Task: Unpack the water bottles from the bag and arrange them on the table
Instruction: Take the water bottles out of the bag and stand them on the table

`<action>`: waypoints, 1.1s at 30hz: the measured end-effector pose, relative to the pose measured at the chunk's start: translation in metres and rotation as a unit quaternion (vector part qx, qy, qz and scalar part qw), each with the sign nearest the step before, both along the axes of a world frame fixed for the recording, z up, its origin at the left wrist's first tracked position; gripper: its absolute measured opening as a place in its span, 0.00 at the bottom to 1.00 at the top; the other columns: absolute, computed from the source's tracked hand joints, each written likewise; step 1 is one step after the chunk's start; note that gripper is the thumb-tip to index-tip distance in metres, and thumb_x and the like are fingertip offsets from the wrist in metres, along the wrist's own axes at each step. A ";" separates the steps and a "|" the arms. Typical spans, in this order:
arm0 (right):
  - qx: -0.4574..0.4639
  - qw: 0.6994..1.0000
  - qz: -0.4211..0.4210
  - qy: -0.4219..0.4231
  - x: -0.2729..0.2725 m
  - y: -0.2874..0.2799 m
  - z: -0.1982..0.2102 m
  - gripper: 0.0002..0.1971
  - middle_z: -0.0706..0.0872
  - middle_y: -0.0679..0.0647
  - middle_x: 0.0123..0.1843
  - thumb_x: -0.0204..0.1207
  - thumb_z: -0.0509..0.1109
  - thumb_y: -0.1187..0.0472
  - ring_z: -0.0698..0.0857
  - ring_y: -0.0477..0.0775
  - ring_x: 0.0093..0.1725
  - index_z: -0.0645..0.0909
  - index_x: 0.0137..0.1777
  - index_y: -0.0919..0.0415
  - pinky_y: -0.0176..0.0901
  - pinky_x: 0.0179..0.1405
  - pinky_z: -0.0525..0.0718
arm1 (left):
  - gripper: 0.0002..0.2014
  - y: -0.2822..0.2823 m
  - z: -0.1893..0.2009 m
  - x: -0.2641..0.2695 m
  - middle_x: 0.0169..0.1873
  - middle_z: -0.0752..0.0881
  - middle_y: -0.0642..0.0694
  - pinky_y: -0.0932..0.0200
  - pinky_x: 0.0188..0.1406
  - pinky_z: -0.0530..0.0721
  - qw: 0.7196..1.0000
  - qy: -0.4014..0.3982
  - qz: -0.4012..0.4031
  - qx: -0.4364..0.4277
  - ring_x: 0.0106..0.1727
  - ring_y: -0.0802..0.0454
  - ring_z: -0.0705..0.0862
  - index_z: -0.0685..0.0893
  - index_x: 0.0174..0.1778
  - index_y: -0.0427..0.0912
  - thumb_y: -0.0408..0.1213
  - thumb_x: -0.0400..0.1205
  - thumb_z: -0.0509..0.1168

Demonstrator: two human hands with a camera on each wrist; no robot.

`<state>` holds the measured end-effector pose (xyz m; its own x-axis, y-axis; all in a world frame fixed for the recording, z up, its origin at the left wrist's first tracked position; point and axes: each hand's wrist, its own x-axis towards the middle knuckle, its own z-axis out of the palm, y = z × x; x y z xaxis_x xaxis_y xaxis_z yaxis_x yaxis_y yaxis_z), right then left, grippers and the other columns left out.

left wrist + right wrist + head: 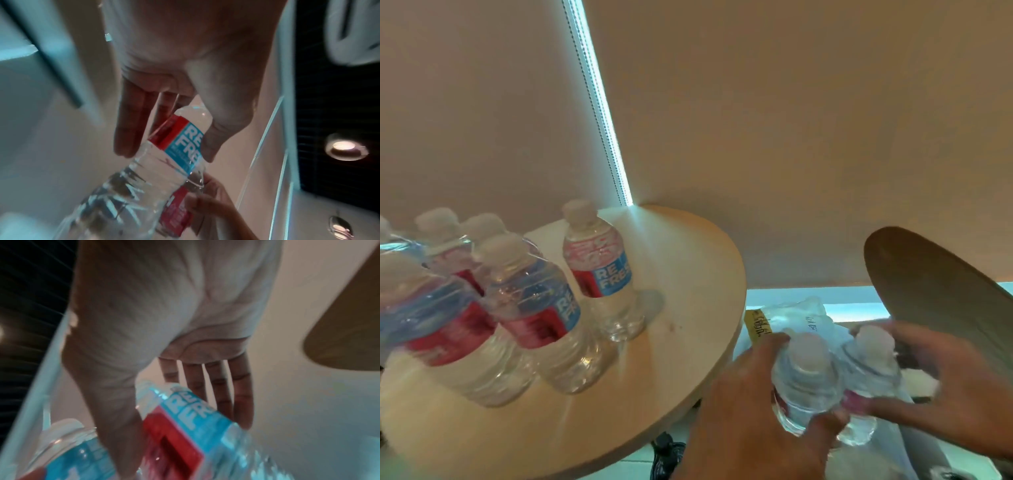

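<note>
Pale wood makes up the round table [688,274], which fills the head view from 7 to 10 o'clock and carries a cluster of upright capped water bottles [524,301]: at least five, with one more [599,270] standing just apart at the group's 2 o'clock. By that count the unpacking looks well along. At 4 o'clock, off the table's edge, lies the crumpled clear plastic bag [801,315]; whether more bottles are left inside it I cannot tell. Above it the left hand [743,411] curls fingers and thumb round one bottle [804,380], and the right hand [945,394] grips a second bottle [869,377] touching the first. Both have yet to be set on the table.
</note>
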<state>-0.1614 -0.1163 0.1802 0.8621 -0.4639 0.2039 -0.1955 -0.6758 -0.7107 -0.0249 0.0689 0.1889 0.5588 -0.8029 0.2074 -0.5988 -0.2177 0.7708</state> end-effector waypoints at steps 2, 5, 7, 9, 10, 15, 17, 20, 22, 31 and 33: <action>-0.009 0.998 0.011 -0.069 0.014 0.013 0.035 0.34 0.92 0.35 0.52 0.51 0.90 0.45 0.92 0.41 0.49 0.82 0.58 0.28 0.36 0.46 0.90 | 0.25 0.023 0.037 0.003 0.51 0.89 0.65 0.61 0.48 0.92 0.997 -0.050 0.041 -0.034 0.47 0.65 0.89 0.75 0.62 0.69 0.63 0.70 0.73; 0.016 0.983 0.038 -0.179 0.042 0.027 0.070 0.34 0.93 0.41 0.54 0.53 0.84 0.37 0.93 0.48 0.50 0.81 0.63 0.35 0.53 0.49 0.92 | 0.24 0.051 0.081 0.009 0.53 0.82 0.73 0.65 0.39 0.91 0.984 -0.123 0.117 -0.050 0.46 0.68 0.86 0.69 0.54 0.76 0.70 0.65 0.70; 0.008 0.976 0.058 -0.212 0.066 0.034 0.087 0.31 0.93 0.42 0.55 0.59 0.82 0.38 0.93 0.49 0.52 0.81 0.64 0.36 0.55 0.49 0.92 | 0.21 0.061 0.096 0.016 0.46 0.84 0.70 0.71 0.36 0.87 0.975 -0.144 0.167 -0.036 0.47 0.69 0.85 0.68 0.49 0.77 0.70 0.66 0.70; -0.010 0.973 0.068 -0.218 0.090 0.042 0.099 0.29 0.92 0.43 0.54 0.63 0.81 0.42 0.92 0.46 0.53 0.80 0.65 0.41 0.48 0.48 0.93 | 0.21 0.064 0.101 0.026 0.37 0.80 0.69 0.77 0.37 0.77 0.969 -0.155 0.194 -0.011 0.41 0.65 0.85 0.65 0.46 0.74 0.68 0.69 0.71; -0.010 0.973 0.074 -0.219 0.103 0.046 0.102 0.29 0.92 0.43 0.54 0.64 0.81 0.44 0.91 0.45 0.53 0.80 0.66 0.44 0.46 0.47 0.93 | 0.21 0.064 0.101 0.030 0.37 0.77 0.69 0.74 0.36 0.76 0.967 -0.156 0.202 -0.004 0.42 0.64 0.85 0.65 0.49 0.73 0.66 0.70 0.71; -0.019 0.976 0.107 -0.187 0.151 0.055 0.097 0.26 0.91 0.43 0.55 0.70 0.81 0.50 0.90 0.45 0.51 0.80 0.67 0.49 0.47 0.48 0.92 | 0.32 0.067 0.087 0.053 0.47 0.75 0.65 0.62 0.50 0.74 0.957 -0.142 0.254 0.005 0.48 0.59 0.79 0.70 0.73 0.58 0.59 0.75 0.74; -0.005 0.978 0.121 -0.172 0.164 0.055 0.094 0.25 0.91 0.45 0.55 0.70 0.82 0.53 0.90 0.45 0.50 0.80 0.67 0.48 0.47 0.49 0.92 | 0.30 0.065 0.082 0.059 0.46 0.76 0.63 0.61 0.49 0.74 0.954 -0.132 0.269 0.011 0.47 0.58 0.77 0.71 0.71 0.56 0.57 0.76 0.74; 0.020 0.976 0.148 -0.155 0.176 0.054 0.091 0.26 0.92 0.48 0.56 0.71 0.82 0.57 0.91 0.45 0.49 0.80 0.68 0.49 0.41 0.48 0.91 | 0.28 0.063 0.077 0.062 0.50 0.82 0.60 0.60 0.48 0.74 0.954 -0.117 0.276 0.020 0.48 0.57 0.79 0.72 0.70 0.55 0.57 0.77 0.72; 0.030 0.975 0.164 -0.144 0.180 0.053 0.090 0.25 0.91 0.48 0.57 0.72 0.81 0.59 0.91 0.44 0.51 0.79 0.68 0.48 0.35 0.47 0.90 | 0.30 0.062 0.076 0.062 0.56 0.86 0.57 0.61 0.50 0.76 0.953 -0.116 0.279 0.030 0.51 0.55 0.83 0.70 0.72 0.55 0.59 0.78 0.71; 0.056 0.975 0.161 -0.141 0.186 0.051 0.082 0.27 0.91 0.47 0.58 0.71 0.81 0.55 0.89 0.41 0.54 0.79 0.70 0.51 0.28 0.44 0.87 | 0.40 0.062 0.077 0.061 0.65 0.87 0.53 0.55 0.61 0.85 0.941 -0.099 0.321 0.024 0.62 0.50 0.88 0.65 0.77 0.53 0.66 0.73 0.71; 0.062 0.975 0.156 -0.142 0.186 0.051 0.080 0.28 0.90 0.48 0.59 0.70 0.82 0.55 0.89 0.42 0.53 0.79 0.71 0.51 0.29 0.43 0.87 | 0.41 0.061 0.079 0.057 0.65 0.88 0.53 0.54 0.61 0.86 0.941 -0.102 0.322 0.022 0.58 0.52 0.87 0.65 0.76 0.54 0.66 0.72 0.71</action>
